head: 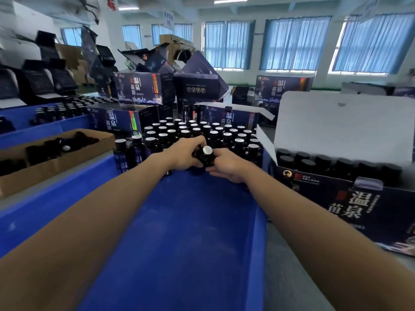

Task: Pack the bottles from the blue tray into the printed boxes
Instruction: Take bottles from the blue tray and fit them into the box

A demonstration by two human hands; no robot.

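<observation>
pick-up step: left hand (184, 153) and right hand (229, 168) grip bottles (207, 155) in blue tray (179, 225); next, lift into open printed box (336, 198).

Tray (179, 243), blue, centre frame: near half bare, far end packed with upright dark bottles (215, 131), silver caps. One bottle (206, 156) is tilted, gripped by left hand (186, 156) and right hand (229, 167). Box (350, 198), printed, right of frame, just beside tray: lid flap raised, boxed bottles (336, 164) upright in rows.
</observation>
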